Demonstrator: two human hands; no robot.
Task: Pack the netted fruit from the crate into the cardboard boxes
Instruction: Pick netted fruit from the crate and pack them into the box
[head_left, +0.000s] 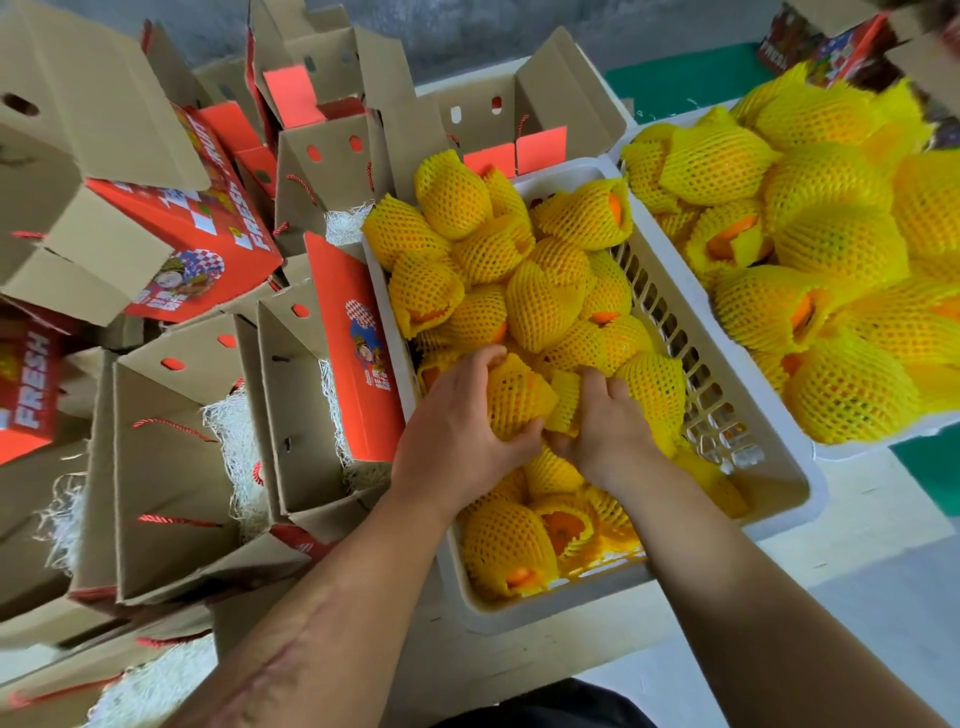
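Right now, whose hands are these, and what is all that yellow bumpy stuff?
These are a person's own two hands. The one picture comes from a camera worn on their head, looking down, so you see what they see.

The yellow bumpy things are oranges, each wrapped in a soft foam net. Many lie in the white plastic crate in front of the person, and more fill a second crate on the right.

The left hand has its fingers curled round one netted fruit. The right hand grips another netted fruit right beside it.

On the left stand open cardboard boxes, brown inside and red outside, with white shredded paper in them. The fruit goes there next.
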